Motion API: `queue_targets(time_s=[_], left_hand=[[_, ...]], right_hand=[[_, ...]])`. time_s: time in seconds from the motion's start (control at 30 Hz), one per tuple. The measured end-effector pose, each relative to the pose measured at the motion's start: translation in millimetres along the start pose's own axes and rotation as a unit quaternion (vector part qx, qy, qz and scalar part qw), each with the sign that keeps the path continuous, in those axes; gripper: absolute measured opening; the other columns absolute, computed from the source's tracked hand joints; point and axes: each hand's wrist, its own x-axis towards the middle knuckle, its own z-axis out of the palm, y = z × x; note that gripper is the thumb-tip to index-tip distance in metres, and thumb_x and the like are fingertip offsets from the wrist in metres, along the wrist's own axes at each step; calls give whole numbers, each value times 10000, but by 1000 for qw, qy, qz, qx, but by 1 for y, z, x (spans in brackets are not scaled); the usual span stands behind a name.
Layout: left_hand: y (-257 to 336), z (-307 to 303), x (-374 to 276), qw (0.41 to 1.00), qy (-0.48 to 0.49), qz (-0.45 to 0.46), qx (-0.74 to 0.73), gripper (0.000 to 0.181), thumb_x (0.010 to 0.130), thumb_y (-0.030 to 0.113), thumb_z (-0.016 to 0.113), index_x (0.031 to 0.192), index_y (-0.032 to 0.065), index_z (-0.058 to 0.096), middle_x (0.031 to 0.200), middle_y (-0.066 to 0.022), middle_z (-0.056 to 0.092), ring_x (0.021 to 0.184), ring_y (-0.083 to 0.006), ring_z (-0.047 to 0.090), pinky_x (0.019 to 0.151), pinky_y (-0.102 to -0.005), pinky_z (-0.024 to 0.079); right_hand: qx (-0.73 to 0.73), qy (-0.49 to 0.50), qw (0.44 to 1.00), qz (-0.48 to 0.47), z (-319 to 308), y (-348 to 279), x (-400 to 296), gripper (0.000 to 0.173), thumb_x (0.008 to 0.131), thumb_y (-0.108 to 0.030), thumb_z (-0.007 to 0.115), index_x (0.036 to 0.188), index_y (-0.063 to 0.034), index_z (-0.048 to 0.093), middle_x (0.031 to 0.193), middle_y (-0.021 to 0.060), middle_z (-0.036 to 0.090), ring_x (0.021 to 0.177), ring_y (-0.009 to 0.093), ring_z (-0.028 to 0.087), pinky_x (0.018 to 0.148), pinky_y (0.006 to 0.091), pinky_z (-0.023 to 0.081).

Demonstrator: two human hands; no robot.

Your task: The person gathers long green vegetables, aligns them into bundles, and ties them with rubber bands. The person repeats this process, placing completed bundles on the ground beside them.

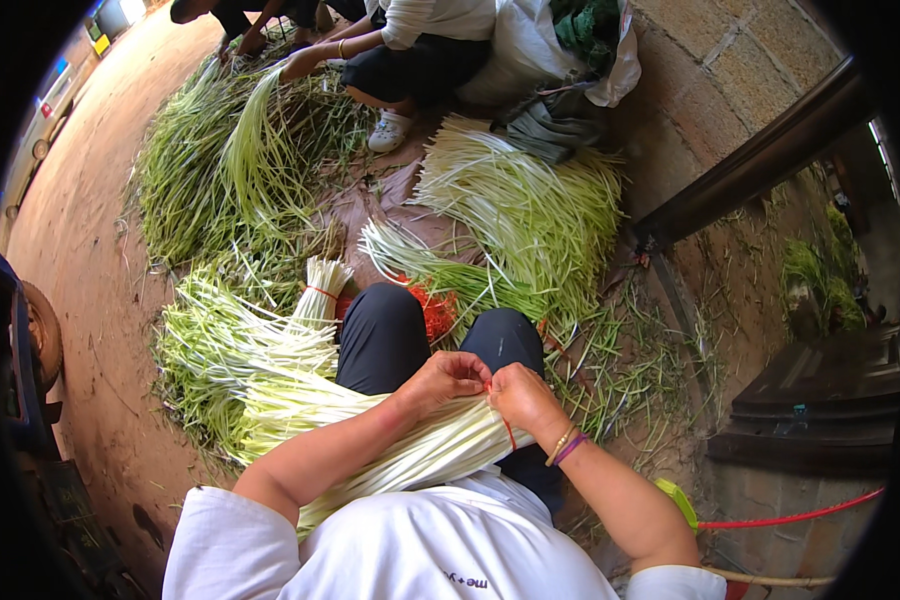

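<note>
A thick bundle of long, pale vegetable stalks (420,431) lies across my lap, white ends to the right and greener ends to the left. Around its right part runs a thin red tie (511,436). My left hand (450,379) and my right hand (523,399) meet on top of the bundle. Their fingertips pinch the tie's ends between them; the fingers partly hide the knot area. Just beyond my left knee, a smaller bundle (322,292) with a red tie stands among loose stalks (247,330). A heap of red ties (436,311) lies between my knees.
A big pile of trimmed stalks (525,210) lies ahead right; an untrimmed heap (195,165) is ahead left. Another person's hand (300,64) holds stalks there. A dark metal post (757,154) slants at right. White sacks (525,60) stand behind. Leaf scraps (630,360) litter the ground.
</note>
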Motion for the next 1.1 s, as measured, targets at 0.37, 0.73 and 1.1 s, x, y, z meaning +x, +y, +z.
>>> queue_targets(time_s=[0.37, 0.73, 1.1], left_hand=[[-5, -1, 4, 999, 30, -24, 32, 84, 838, -16, 593, 906, -23, 643, 833, -33, 644, 762, -92, 603, 728, -221, 497], [-10, -5, 5, 995, 13, 27, 96, 45, 811, 21, 643, 845, -4, 658, 770, -19, 654, 722, -74, 596, 678, -219, 487], [18, 33, -17, 692, 118, 283, 653, 135, 738, 198, 596, 788, 86, 542, 753, -57, 550, 740, -237, 590, 646, -351, 471]], right_hand=[[10, -20, 1000, 3, -3, -1, 3, 148, 673, -99, 643, 621, 19, 569, 629, 225, 558, 602, 358, 577, 577, 411, 460], [-3, -23, 999, -35, 0, 4, 8, 171, 653, -117, 650, 593, 26, 578, 548, 195, 534, 497, 268, 557, 526, 380, 440], [67, -1, 998, -11, -16, -2, -14, 204, 672, -125, 727, 615, 32, 609, 542, 98, 584, 518, 121, 530, 528, 302, 431]])
